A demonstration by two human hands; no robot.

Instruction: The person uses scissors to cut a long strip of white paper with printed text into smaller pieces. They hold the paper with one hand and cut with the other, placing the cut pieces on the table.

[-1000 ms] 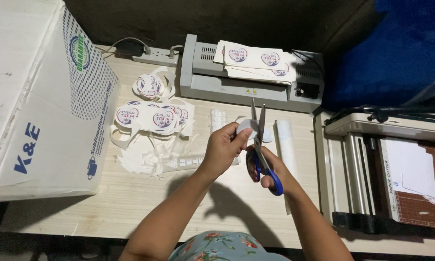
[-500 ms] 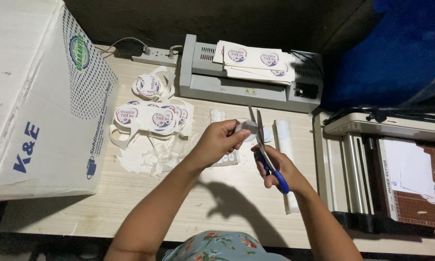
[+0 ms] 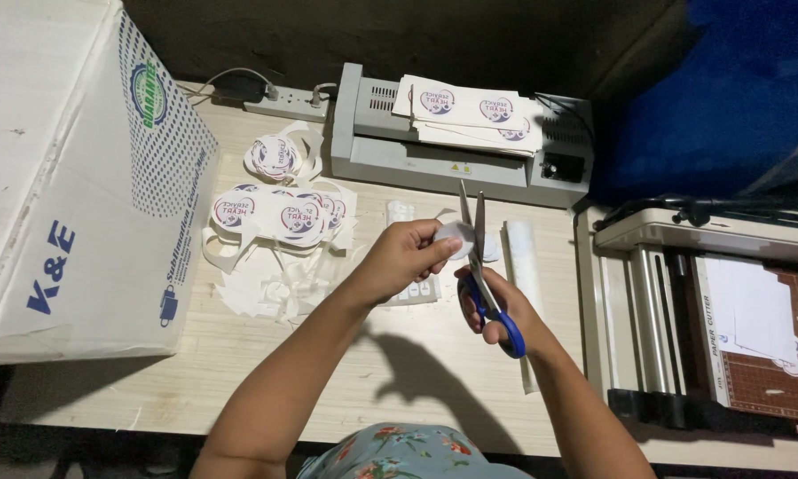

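Observation:
My left hand (image 3: 408,257) pinches a small round white paper cut-out (image 3: 457,238) above the middle of the wooden table (image 3: 266,364). My right hand (image 3: 496,306) grips blue-handled scissors (image 3: 480,266), blades pointing away from me and slightly apart, right beside the cut-out. Round printed stickers (image 3: 279,213) lie in a pile with white paper scraps to the left of my hands.
A grey laminator (image 3: 434,146) with printed sheets (image 3: 474,111) on top stands at the back. A large white cardboard box (image 3: 70,177) fills the left. A paper cutter (image 3: 727,310) sits at the right. A power strip (image 3: 283,102) lies at the back left.
My hands and the scissors shifted slightly away from me; the cut-out has turned between my left fingers and the blades stand a little apart.

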